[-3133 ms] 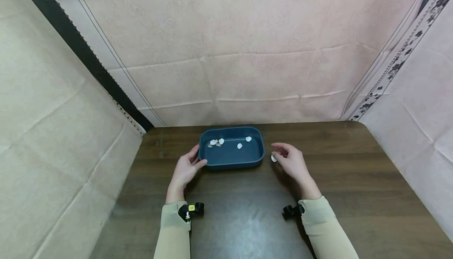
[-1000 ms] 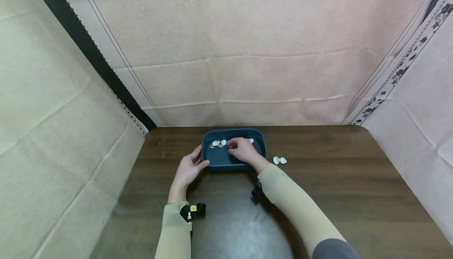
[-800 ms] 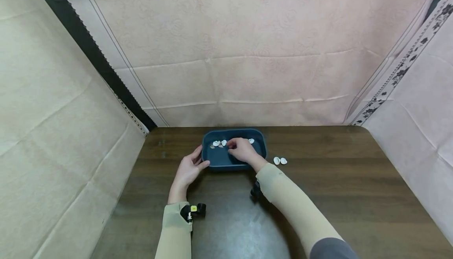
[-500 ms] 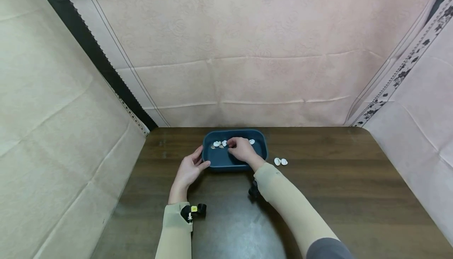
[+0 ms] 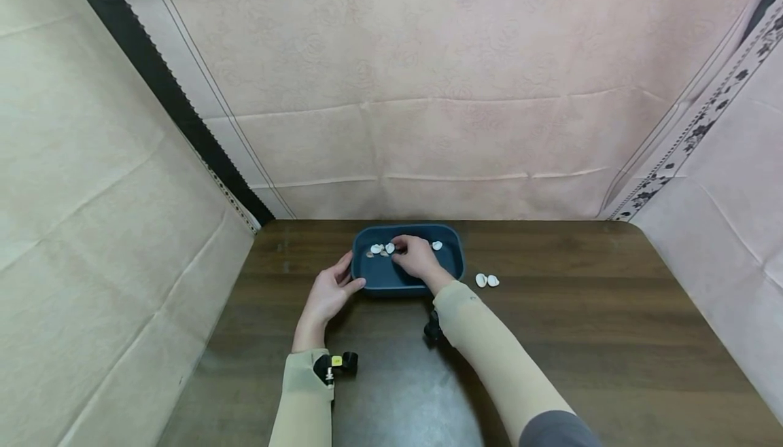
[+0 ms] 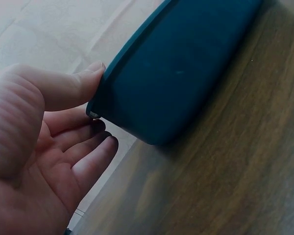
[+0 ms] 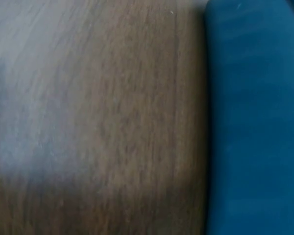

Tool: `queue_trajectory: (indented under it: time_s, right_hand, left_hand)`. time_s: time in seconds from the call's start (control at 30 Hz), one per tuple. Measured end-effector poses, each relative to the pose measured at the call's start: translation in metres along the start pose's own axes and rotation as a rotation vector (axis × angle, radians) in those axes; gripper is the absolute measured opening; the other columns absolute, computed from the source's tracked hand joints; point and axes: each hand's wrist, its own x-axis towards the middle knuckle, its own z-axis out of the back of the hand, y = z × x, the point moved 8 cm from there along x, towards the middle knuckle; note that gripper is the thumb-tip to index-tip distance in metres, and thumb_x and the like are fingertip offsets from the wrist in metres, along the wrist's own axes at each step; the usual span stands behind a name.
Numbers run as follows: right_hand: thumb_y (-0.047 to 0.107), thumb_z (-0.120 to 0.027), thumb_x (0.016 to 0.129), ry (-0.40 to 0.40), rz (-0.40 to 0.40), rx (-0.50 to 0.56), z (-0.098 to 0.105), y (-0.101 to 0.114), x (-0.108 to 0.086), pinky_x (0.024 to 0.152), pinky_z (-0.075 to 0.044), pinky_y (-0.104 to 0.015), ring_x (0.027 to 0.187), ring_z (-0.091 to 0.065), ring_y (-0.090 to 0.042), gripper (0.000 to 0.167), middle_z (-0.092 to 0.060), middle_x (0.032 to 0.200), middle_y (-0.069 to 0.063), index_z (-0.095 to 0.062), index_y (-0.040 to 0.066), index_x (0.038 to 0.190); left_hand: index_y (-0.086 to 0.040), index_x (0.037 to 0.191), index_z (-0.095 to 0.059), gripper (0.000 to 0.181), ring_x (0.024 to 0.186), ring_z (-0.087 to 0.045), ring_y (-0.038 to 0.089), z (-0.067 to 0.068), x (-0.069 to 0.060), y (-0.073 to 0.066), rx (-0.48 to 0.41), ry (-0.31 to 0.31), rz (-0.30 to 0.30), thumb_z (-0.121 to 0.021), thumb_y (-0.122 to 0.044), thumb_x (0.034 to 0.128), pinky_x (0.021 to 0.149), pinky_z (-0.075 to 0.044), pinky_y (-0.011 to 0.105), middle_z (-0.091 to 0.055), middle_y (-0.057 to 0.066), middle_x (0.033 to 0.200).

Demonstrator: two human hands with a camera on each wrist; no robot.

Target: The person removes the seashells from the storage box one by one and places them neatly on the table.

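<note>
A blue rectangular tray stands near the table's far edge. My left hand grips its left end; in the left wrist view the thumb lies on the rim, with the fingers below it. My right hand reaches over the near wall into the tray, fingers bent downward. Whether its fingertips pinch anything is hidden. Just left of them lies a small white shell, beside another white shell and some brownish ones. One more white shell lies in the tray's right part.
On the wooden table, right of the tray, two white shells lie side by side. Pale cloth hangs behind the table and at both sides. The right wrist view shows only blurred tabletop and the tray's wall.
From the table at the right, my right hand has moved left into the tray, leaving two shells there. Since then it has shifted only slightly. My left hand stays at the tray's left end.
</note>
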Motion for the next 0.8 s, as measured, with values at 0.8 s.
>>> queue_trajectory:
  time_s: [0.8]
  right_hand:
    - [0.016, -0.070, 0.105, 0.014, 0.025, -0.160, -0.0038, 0.0059, -0.0005, 0.106, -0.055, -0.044, 0.120, -0.064, -0.026, 0.029, -0.069, 0.132, -0.012, -0.074, 0.007, 0.132]
  left_hand:
    - [-0.004, 0.164, -0.041, 0.072, 0.152, -0.043, 0.028, 0.0000, 0.0000, 0.0019, 0.015, -0.007, -0.002, -0.076, -0.009, 0.1011, 0.117, -0.043, 0.042, -0.038, 0.013, 0.170]
